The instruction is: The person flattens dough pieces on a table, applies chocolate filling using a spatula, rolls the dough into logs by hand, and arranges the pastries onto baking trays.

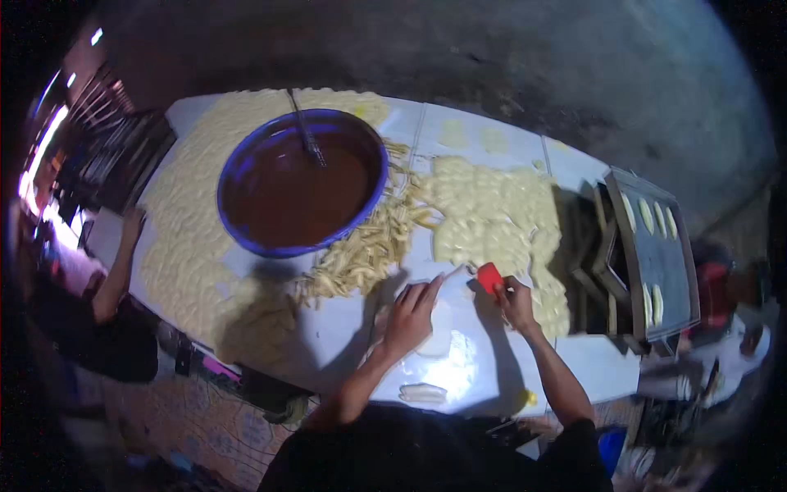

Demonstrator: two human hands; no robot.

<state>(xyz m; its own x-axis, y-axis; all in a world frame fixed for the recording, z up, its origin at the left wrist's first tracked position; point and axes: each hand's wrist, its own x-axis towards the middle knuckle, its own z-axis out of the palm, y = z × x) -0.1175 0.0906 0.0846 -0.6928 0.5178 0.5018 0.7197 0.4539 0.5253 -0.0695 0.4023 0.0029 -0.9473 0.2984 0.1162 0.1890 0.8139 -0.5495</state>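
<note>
Through the head view I see my right hand [516, 305] with its fingers closed around a flat, squarish red tool [489, 277]. My left hand [410, 321] lies with fingers stretched forward; I cannot tell whether they pinch anything. Just beside it, toward the right hand, is a smooth, pale sheet that looks like dough [440, 328], on the glossy white tabletop [484, 373]. I judge the step in hand to be working this sheet; the next move calls for a steady left palm and a light, level red edge. Farther out sit a heap of yellowish-brown cut strips [361, 256], a crowded patch of plump, cream-coloured rolls [492, 209], and a round blue tub [221, 197] of brown mixture. At far right stands a dark rectangular metal tray [662, 271] holding a few pale rolls.
</note>
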